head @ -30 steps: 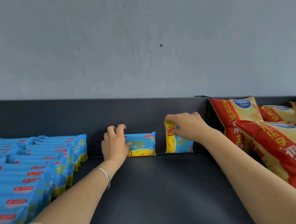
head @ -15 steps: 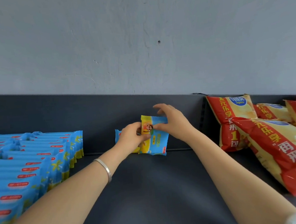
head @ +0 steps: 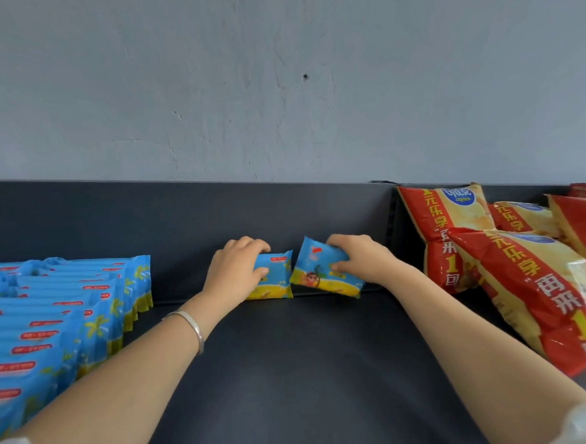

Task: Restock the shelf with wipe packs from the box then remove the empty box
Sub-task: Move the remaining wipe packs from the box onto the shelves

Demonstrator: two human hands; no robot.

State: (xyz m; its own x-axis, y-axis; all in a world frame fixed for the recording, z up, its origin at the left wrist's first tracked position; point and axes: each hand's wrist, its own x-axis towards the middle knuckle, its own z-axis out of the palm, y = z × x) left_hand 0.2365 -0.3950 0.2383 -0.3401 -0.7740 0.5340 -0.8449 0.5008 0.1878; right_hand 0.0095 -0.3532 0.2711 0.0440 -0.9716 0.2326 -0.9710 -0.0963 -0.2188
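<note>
Progress: partway, by my read. Stocked rows [head: 60, 315] of wipe packs line the left edge of the shelf [head: 310, 358]. Two more packs are going in at the middle of the back edge. The box is not in view (removal looks still to do).
Left hand [head: 235, 275]: fingers curled over the first pack [head: 276, 274], which stands upright against the back edge.
Right hand [head: 362, 262]: grips the second pack [head: 319, 275], tilted, just beside the first.
Counts: 2 hands and 2 held packs. The rows overlap, so possibly three, with the pack total unclear. At least 4 snack bags [head: 528, 276] at the right edge.
</note>
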